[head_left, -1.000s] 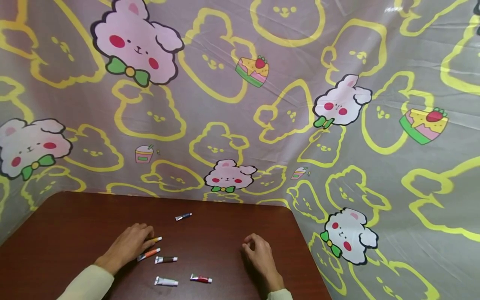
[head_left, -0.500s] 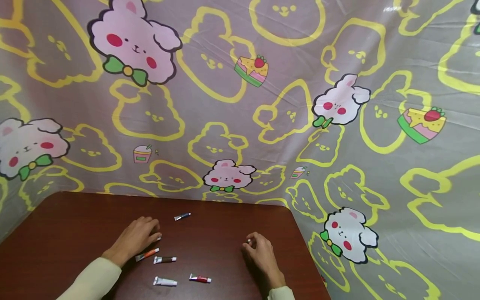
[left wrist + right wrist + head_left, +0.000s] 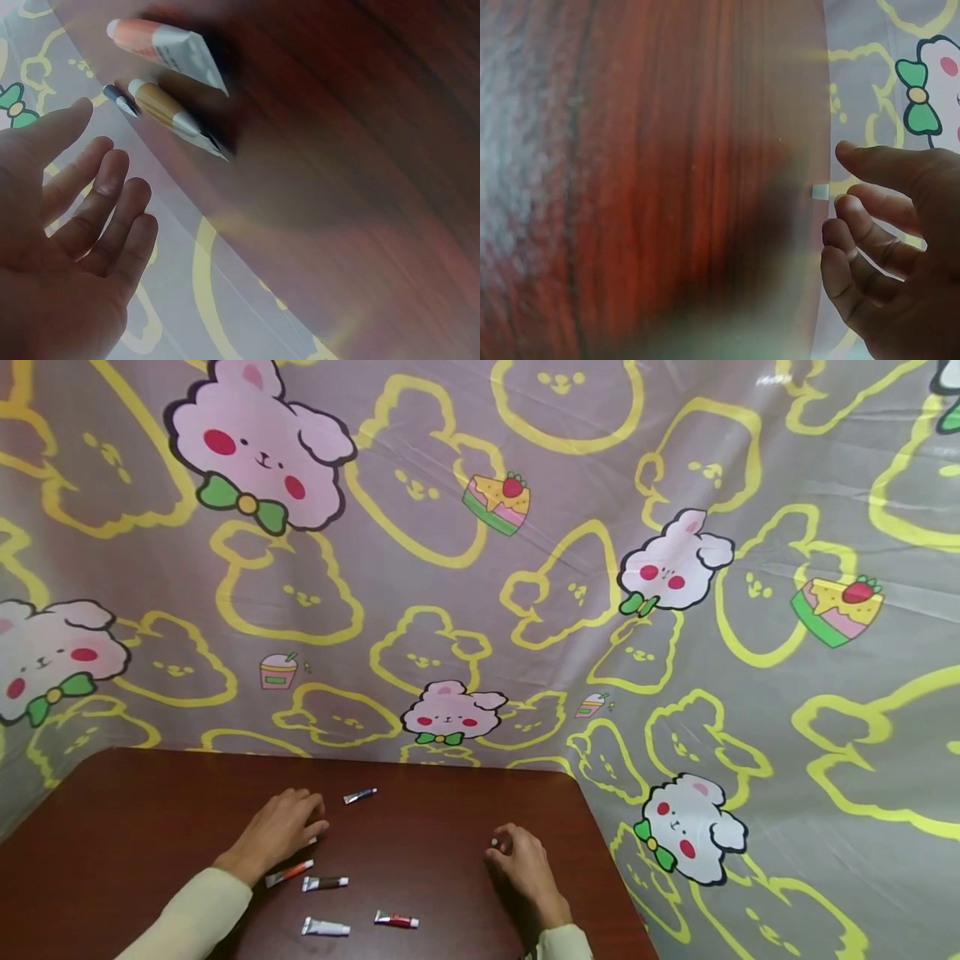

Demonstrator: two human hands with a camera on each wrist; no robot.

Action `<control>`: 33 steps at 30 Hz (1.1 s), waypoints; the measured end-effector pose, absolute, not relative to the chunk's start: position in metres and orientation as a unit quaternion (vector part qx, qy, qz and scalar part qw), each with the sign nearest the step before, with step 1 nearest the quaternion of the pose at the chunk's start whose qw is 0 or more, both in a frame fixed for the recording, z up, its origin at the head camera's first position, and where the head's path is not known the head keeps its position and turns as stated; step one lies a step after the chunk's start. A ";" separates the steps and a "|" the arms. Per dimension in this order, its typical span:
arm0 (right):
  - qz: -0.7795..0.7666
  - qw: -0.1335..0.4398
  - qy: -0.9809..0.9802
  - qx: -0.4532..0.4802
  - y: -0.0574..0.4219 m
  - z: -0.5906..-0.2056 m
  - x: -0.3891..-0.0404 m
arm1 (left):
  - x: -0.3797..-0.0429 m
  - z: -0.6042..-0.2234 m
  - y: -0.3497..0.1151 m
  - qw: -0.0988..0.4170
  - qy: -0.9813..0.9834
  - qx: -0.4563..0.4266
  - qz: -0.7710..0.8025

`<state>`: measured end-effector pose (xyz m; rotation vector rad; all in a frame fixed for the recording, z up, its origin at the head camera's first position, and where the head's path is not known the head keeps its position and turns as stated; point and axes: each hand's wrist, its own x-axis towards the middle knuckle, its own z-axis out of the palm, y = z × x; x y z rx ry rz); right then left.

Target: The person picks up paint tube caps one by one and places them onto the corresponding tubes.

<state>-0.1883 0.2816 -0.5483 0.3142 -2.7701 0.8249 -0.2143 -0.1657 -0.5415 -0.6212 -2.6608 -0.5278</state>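
My left hand (image 3: pixel 279 828) reaches over the table, its fingers loosely bent and parted. Beneath it lies a yellow paint tube (image 3: pixel 159 101), mostly hidden in the head view except for its white cap. In the left wrist view the fingers stand apart from that tube. An orange paint tube (image 3: pixel 289 873) lies near the left wrist, and a blue one (image 3: pixel 360 796) lies farther back. On the right side, my right hand (image 3: pixel 525 867) has relaxed, curved fingers, thumb and forefinger apart. A small white piece (image 3: pixel 820 192) shows just off its fingertips; I cannot tell what it is.
Toward the front of the dark wooden table (image 3: pixel 442 860) lie a dark brown tube (image 3: pixel 325 883), a white tube (image 3: pixel 326 927) and a red tube (image 3: pixel 397 920). A patterned curtain (image 3: pixel 420 568) hangs behind the table and along its right edge.
My left hand has moved forward and right, covering more of the yellow paint tube. The right hand has barely moved; the small white piece has come into sight at its fingertips.
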 end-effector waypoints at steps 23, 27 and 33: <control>0.278 0.188 -0.933 0.126 0.281 -0.569 -0.201 | -0.235 -0.536 -0.149 0.201 -0.936 -0.225 -0.183; 0.271 0.176 -0.941 0.103 0.290 -0.595 -0.216 | -0.239 -0.537 -0.148 0.192 -0.937 -0.224 -0.185; 0.214 0.149 -0.964 0.055 0.306 -0.640 -0.241 | -0.242 -0.537 -0.146 0.180 -0.941 -0.220 -0.185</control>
